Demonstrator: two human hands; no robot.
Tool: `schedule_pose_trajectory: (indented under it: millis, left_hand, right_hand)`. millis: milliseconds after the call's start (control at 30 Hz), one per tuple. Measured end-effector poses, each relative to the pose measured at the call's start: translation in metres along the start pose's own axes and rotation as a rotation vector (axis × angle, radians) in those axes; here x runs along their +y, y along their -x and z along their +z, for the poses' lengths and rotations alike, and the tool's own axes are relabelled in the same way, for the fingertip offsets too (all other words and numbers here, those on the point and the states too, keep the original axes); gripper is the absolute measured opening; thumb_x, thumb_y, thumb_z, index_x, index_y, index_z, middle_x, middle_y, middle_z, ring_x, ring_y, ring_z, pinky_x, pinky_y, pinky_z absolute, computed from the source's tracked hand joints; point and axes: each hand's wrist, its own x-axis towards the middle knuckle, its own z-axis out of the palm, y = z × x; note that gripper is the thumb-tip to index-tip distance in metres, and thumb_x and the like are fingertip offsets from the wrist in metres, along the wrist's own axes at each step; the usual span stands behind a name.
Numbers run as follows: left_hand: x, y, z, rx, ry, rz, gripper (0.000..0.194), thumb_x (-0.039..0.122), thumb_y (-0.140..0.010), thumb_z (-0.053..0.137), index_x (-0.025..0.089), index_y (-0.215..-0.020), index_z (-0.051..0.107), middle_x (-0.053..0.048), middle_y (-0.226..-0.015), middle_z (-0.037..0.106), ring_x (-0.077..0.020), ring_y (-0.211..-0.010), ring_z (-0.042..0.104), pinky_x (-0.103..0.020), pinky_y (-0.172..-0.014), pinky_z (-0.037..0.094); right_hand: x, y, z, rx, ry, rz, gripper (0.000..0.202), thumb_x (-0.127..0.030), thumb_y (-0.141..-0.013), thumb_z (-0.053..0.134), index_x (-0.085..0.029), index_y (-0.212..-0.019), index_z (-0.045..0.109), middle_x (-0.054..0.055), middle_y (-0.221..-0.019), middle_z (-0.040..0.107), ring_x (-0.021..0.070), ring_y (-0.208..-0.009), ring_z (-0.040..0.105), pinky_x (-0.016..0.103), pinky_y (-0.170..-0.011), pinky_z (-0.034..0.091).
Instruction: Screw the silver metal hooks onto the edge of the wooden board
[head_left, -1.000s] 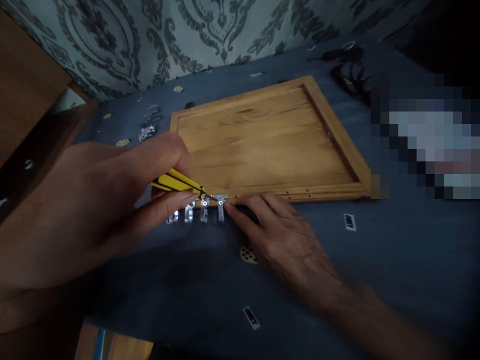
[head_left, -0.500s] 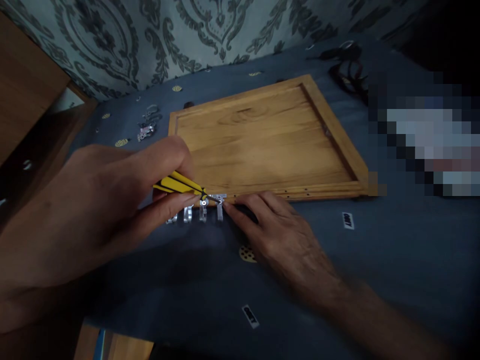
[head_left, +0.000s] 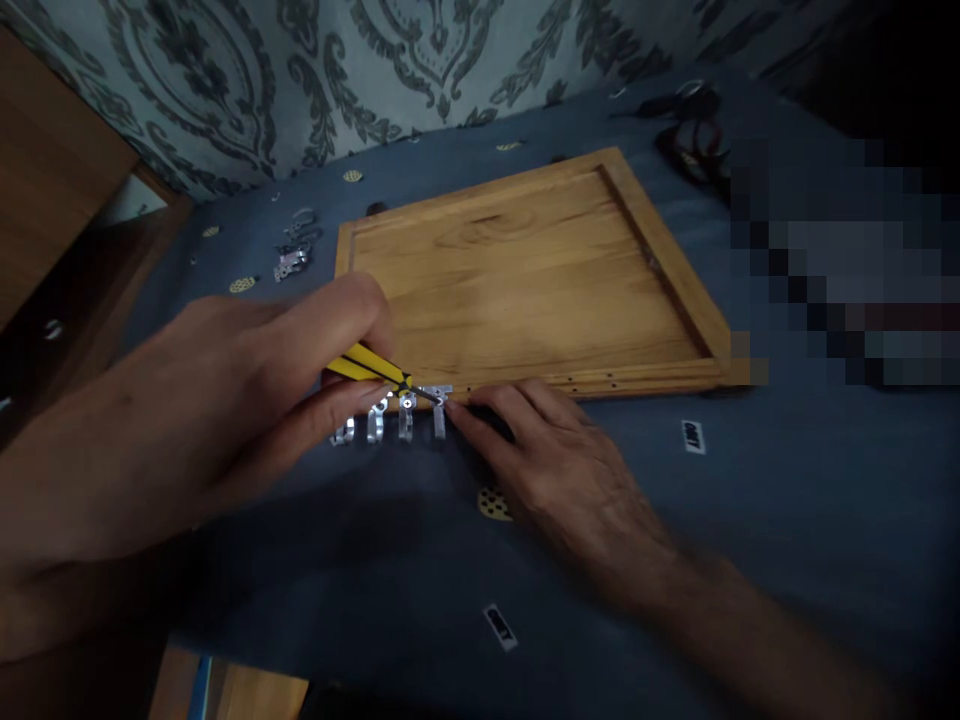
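Note:
A yellow-and-black screwdriver (head_left: 364,364) is gripped in my left hand (head_left: 300,370), thumb against fingers around its handle. Its shaft slants down to the right, and the tip meets a screw in a metal hook (head_left: 439,418) at the near edge of a wooden framed board (head_left: 517,270). From the other side my right hand (head_left: 555,455) closes in, thumb tip against that hook and fingers bent by the board's edge. Something dark, which I cannot make out, lies between its thumb and fingers. Several similar hooks line the edge to the left, one with a screw visible.
Loose metal hooks (head_left: 294,255) lie left of the board on the dark blue cloth (head_left: 600,600). Dark cords or straps (head_left: 686,130) are at the back right. A patterned wall covering (head_left: 442,60) rises behind, and wooden furniture (head_left: 60,130) stands left.
My left hand and the screwdriver handle have turned slightly, with less of the handle showing now. The tip stays at the same hook, and my right hand keeps its place.

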Motion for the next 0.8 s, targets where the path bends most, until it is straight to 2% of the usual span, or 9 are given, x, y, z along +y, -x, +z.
schedule_pose_trajectory:
  millis: [67,167,333,433,467,500,600,700,800]
  left_hand:
    - [0.001,-0.001,0.002,0.023,-0.042,0.053,0.016,0.042,-0.092,0.051,0.027,-0.095,0.056,0.009,-0.063,0.057,-0.0085,-0.048,0.052,-0.02,-0.041,0.032]
    - [0.003,-0.004,0.008,0.119,-0.09,0.021,0.025,0.048,-0.094,0.046,0.025,-0.09,0.054,0.008,-0.054,0.048,-0.0074,-0.043,0.046,-0.02,-0.042,0.027]
    - [0.013,-0.004,0.013,0.136,-0.089,-0.005,0.021,0.041,-0.097,0.041,0.025,-0.088,0.053,0.009,-0.066,0.057,-0.008,-0.052,0.05,-0.024,-0.049,0.031]
    - [0.017,-0.004,0.012,0.204,-0.083,-0.056,0.018,0.036,-0.098,0.042,0.025,-0.089,0.054,0.01,-0.071,0.059,-0.0085,-0.057,0.052,-0.025,-0.052,0.031]
    - [0.015,-0.004,0.011,0.196,-0.079,-0.037,0.018,0.035,-0.098,0.042,0.025,-0.089,0.054,0.01,-0.073,0.06,-0.0087,-0.059,0.053,-0.026,-0.053,0.032]
    - [0.013,-0.004,0.01,0.109,-0.056,0.064,0.015,0.035,-0.097,0.044,0.026,-0.091,0.054,0.01,-0.074,0.061,-0.0084,-0.058,0.053,-0.025,-0.052,0.032]
    - [0.0,-0.005,0.007,0.056,-0.062,0.121,0.018,0.038,-0.098,0.04,0.026,-0.095,0.053,0.008,-0.08,0.061,-0.0093,-0.063,0.056,-0.024,-0.054,0.035]
    - [-0.009,-0.005,0.007,0.047,-0.069,0.137,0.025,0.044,-0.098,0.036,0.026,-0.097,0.053,0.007,-0.095,0.062,-0.0086,-0.071,0.059,-0.023,-0.058,0.039]
    - [-0.012,-0.004,0.008,0.052,-0.079,0.152,0.023,0.042,-0.099,0.036,0.026,-0.099,0.053,0.008,-0.099,0.062,-0.0069,-0.072,0.058,-0.022,-0.062,0.041]
  right_hand:
    - [0.0,0.0,0.0,0.004,0.012,0.003,0.032,-0.008,-0.092,0.045,-0.015,-0.117,0.065,0.011,-0.103,0.066,0.0238,-0.094,0.055,0.039,-0.081,0.052]
    - [0.0,0.0,0.001,0.02,0.026,-0.004,0.032,-0.007,-0.092,0.047,-0.015,-0.117,0.065,0.01,-0.102,0.066,0.0234,-0.093,0.055,0.037,-0.081,0.05]
    - [0.0,0.0,0.001,0.042,0.016,-0.014,0.03,-0.01,-0.089,0.055,-0.011,-0.118,0.064,0.011,-0.104,0.065,0.0242,-0.094,0.054,0.036,-0.082,0.048]
    - [0.0,0.0,0.002,0.04,0.01,-0.024,0.03,-0.01,-0.089,0.056,-0.009,-0.118,0.063,0.012,-0.104,0.065,0.0249,-0.094,0.053,0.037,-0.082,0.047]
    - [0.0,0.0,0.002,0.04,0.007,-0.024,0.03,-0.01,-0.089,0.056,-0.009,-0.119,0.063,0.012,-0.104,0.065,0.0252,-0.094,0.053,0.038,-0.081,0.047]
    - [0.0,0.0,0.002,0.044,0.004,-0.022,0.03,-0.01,-0.089,0.055,-0.009,-0.118,0.063,0.011,-0.104,0.065,0.0254,-0.094,0.053,0.038,-0.081,0.048]
    - [0.001,0.0,0.003,0.059,0.001,-0.012,0.029,-0.01,-0.09,0.054,-0.01,-0.118,0.064,0.011,-0.103,0.065,0.0254,-0.094,0.053,0.038,-0.08,0.048]
    - [0.001,0.001,0.003,0.052,0.007,-0.01,0.03,-0.01,-0.09,0.053,-0.01,-0.118,0.064,0.011,-0.104,0.066,0.0251,-0.094,0.053,0.038,-0.081,0.048]
    - [0.001,0.001,0.003,0.038,0.013,-0.017,0.03,-0.01,-0.09,0.053,-0.011,-0.118,0.063,0.011,-0.105,0.065,0.0252,-0.095,0.053,0.038,-0.082,0.048]
